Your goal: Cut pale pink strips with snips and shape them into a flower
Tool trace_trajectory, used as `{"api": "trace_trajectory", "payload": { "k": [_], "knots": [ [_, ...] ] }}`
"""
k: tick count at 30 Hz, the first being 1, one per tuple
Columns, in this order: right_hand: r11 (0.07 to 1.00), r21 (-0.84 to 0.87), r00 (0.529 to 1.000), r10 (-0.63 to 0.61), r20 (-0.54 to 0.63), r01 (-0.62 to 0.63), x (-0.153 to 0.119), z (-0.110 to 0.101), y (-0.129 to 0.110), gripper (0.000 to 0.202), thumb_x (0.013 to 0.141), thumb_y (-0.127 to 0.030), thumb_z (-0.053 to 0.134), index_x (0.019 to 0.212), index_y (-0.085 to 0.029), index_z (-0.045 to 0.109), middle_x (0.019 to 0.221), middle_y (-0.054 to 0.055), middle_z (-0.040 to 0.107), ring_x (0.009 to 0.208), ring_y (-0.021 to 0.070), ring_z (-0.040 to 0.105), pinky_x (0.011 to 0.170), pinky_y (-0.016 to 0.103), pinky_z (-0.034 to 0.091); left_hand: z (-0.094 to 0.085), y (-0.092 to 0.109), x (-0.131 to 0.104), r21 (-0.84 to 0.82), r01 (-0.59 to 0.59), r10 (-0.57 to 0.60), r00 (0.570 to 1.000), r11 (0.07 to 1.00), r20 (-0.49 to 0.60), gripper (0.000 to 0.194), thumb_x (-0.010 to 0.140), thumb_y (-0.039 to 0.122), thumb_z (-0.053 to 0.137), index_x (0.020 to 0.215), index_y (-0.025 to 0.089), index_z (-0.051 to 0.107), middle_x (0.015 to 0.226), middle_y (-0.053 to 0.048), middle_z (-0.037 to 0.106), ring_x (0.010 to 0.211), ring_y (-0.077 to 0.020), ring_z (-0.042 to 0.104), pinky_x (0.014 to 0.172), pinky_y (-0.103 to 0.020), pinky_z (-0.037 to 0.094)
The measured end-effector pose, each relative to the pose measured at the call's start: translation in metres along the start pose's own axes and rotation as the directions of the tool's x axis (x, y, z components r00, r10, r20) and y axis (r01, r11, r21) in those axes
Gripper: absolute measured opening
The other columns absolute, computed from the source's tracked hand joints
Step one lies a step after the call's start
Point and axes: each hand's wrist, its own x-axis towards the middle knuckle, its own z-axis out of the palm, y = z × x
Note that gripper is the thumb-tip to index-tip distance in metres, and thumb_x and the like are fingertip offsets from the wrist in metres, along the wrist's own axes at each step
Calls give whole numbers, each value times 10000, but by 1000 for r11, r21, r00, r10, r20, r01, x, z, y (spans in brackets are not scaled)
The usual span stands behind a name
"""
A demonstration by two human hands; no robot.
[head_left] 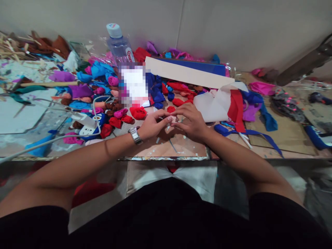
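Between the fingertips of both hands is a small pale pink rolled bundle (173,119), shaped like a little rosebud; whether it is paper or cloth I cannot tell. My left hand (153,125), with a metal watch (135,135) on its wrist, pinches it from the left. From the right, my right hand (192,121) closes its thumb and fingers on the same bundle. Just left of my hands lie several red rolled buds (138,112). A white translucent sheet (211,103) and a red strip (235,110) lie right of my right hand.
Crumpled blue, purple and brown pieces crowd the table's left side. A clear bottle (119,46) stands behind a lit, blurred-out screen (133,84). A power strip (93,126) with cables lies at left. A long cream board (186,73) lies behind; cardboard (282,138) is at right.
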Motion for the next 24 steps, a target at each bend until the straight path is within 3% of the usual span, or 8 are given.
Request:
{"api": "trace_trajectory", "payload": {
  "k": [3, 5, 10, 14, 20, 24],
  "knots": [
    [1000, 9, 1000, 24, -5, -24, 0, 0, 1, 438, 877, -635, 776, 1152, -294, 762, 1128, 78, 760, 1098, 293, 669, 1005, 481, 519, 1, 0, 0, -61, 15, -15, 1000, 998, 1, 376, 951, 551, 701, 984, 184, 776, 937, -51, 741, 856, -179, 646, 815, -323, 508],
    [999, 19, 998, 51, -20, -50, 0, -1, -1, 472, 883, -646, 767, 1181, -281, 746, 1132, 81, 757, 1063, 283, 676, 984, 464, 526, 2, -1, 0, -189, 83, -80, 997, 978, 21, 354, 943, 534, 714, 987, 186, 757, 863, -32, 715, 760, -153, 624, 734, -297, 505],
    [991, 74, 992, 115, -46, -111, -1, -4, -10, 370, 955, -538, 733, 1194, -257, 706, 1121, 78, 746, 1001, 250, 674, 885, 403, 529, 6, -3, 1, -484, 187, -176, 982, 855, 69, 243, 916, 435, 738, 987, 205, 711, 759, 0, 642, 627, -118, 574, 617, -266, 498],
    [990, 84, 993, 114, -30, -111, -1, -3, -11, 231, 977, -467, 713, 1035, -243, 702, 1031, 60, 735, 955, 236, 675, 867, 393, 509, 6, 0, 0, -449, 143, -133, 990, 882, 53, 292, 919, 432, 757, 1096, 208, 696, 857, -11, 683, 664, -113, 592, 641, -263, 516],
    [989, 80, 991, 127, -33, -125, 0, -2, -12, 240, 963, -470, 734, 976, -235, 691, 964, 50, 717, 895, 221, 659, 837, 377, 497, 5, 2, -3, -193, 48, -40, 998, 980, 44, 447, 895, 521, 803, 1175, 190, 697, 998, -63, 752, 799, -158, 692, 723, -287, 544],
    [980, 140, 986, 154, -64, -144, 0, -2, -13, 242, 977, -442, 713, 1087, -232, 670, 1019, 51, 708, 913, 216, 652, 818, 366, 503, 6, -2, -1, -273, 60, -65, 998, 960, -11, 413, 942, 522, 750, 1183, 192, 688, 928, -46, 748, 727, -144, 671, 685, -279, 539]
  ]
}}
